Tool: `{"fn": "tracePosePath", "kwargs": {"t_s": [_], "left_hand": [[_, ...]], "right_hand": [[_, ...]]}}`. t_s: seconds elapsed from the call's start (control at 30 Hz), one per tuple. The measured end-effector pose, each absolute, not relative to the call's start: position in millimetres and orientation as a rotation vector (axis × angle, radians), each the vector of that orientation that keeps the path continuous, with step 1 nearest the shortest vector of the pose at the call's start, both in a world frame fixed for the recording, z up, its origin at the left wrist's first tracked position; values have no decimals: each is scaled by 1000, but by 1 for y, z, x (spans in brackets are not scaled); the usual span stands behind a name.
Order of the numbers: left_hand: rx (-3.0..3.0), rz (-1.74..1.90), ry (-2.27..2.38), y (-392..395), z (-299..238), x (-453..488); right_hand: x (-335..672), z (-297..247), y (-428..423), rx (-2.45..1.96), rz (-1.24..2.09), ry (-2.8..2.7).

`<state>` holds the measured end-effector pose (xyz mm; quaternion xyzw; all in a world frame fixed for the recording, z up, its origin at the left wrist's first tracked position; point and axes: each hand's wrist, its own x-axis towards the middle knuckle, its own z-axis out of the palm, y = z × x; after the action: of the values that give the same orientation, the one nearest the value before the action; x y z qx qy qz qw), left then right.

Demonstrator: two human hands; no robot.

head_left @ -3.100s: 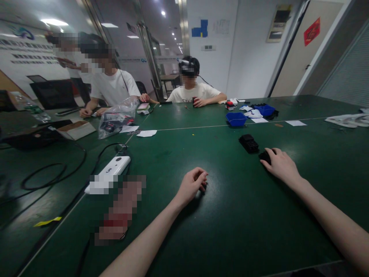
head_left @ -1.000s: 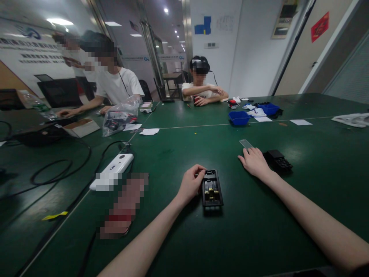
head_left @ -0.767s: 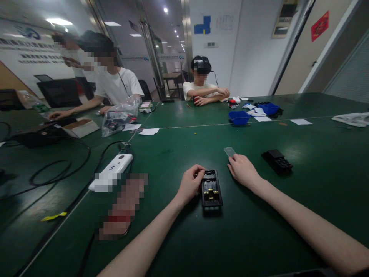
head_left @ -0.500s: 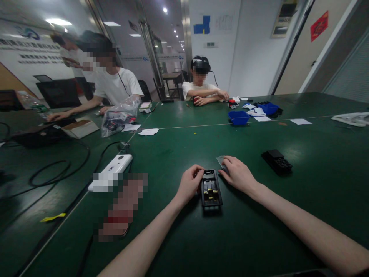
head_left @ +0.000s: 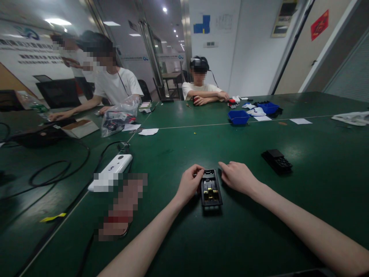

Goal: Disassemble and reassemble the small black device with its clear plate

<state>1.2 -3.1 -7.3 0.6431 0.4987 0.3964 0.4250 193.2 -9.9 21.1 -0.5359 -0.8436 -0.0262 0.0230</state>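
A black rectangular plastic case (head_left: 211,197), its inner side showing metallic and brass-coloured parts, lies on the green table in front of me. My left hand (head_left: 190,181) grips its upper left edge between thumb and fingers. Just right of the case, and apart from it, is my right hand (head_left: 236,177). Its fingers are curled in, with the index finger reaching out to the left. The palm faces the table, so whatever it may hold is hidden.
Farther right sits a stack of black plastic parts (head_left: 277,161). To the left are a white power bank (head_left: 113,169), a pixelated phone-shaped item (head_left: 125,204) and black cables. Blue trays (head_left: 238,117) stand farther back. Two people sit across the table; another stands behind.
The clear flat piece under my right fingers has gone out of sight. My right fingers have curled, with the index finger extended. My left hand and the black case have stayed put.
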Motion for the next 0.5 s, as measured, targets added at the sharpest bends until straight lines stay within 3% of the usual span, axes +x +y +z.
{"fn": "tracePosePath", "kwargs": {"t_s": [0.13, 0.23, 0.37, 0.5], "left_hand": [[1602, 967, 1247, -3, -6, 2], [1608, 963, 1256, -4, -6, 2], [1602, 975, 1266, -5, -7, 2], [1594, 985, 1263, -5, -8, 3]], "right_hand": [[203, 28, -7, -1695, 139, -2507], [207, 28, -2, -1543, 519, -2374], [206, 26, 5, -1435, 1101, -1849], [199, 25, 3, -1178, 1401, -1386]]}}
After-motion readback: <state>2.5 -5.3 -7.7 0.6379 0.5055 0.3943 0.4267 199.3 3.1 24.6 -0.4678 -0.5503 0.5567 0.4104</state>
